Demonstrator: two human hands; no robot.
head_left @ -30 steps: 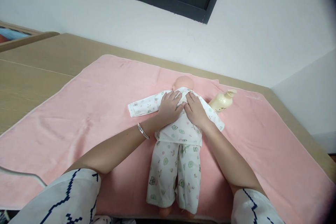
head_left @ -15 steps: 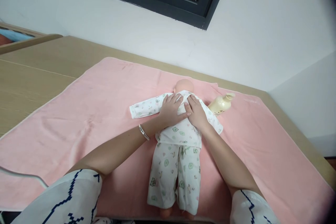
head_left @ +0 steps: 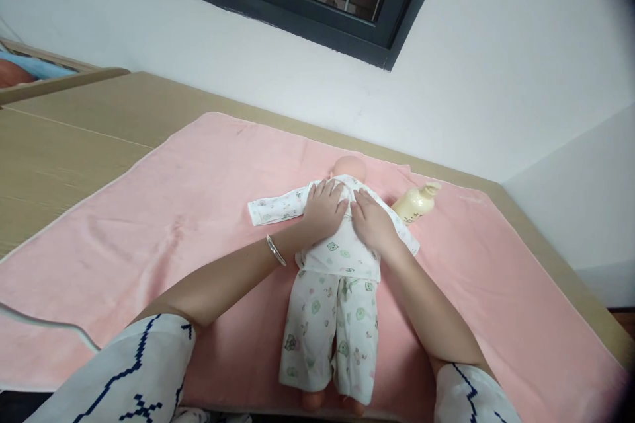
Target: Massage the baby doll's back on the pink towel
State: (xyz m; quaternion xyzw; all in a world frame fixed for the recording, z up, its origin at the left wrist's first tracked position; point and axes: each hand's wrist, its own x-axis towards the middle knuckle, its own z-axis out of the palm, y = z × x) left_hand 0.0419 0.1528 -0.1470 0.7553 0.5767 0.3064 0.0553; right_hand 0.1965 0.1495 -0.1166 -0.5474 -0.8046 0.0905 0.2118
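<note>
A baby doll [head_left: 342,258] in white printed pyjamas lies with its head away from me and its feet at the near edge. No face shows on its bald head [head_left: 349,166]. My left hand [head_left: 325,208] rests flat on the left side of its upper back, fingers stretched out, a silver bangle on the wrist. On the right side of the upper back lies my right hand [head_left: 371,219], palm down with fingers extended. Both hands hold nothing. A cream pump bottle [head_left: 417,203] lies tilted beside the doll's right-hand sleeve.
A pink blanket [head_left: 198,198] covers much of the wooden tabletop [head_left: 99,106]. A pale cable [head_left: 54,324] crosses its left near corner. Behind stands a white wall with a dark-framed window [head_left: 387,46]. At far left is a wooden frame [head_left: 64,82] with something blue behind it.
Both thumbs have drawn back from the middle of the doll's back, and the hands are a little farther apart. The camera view has shifted slightly. The doll and bottle stay put.
</note>
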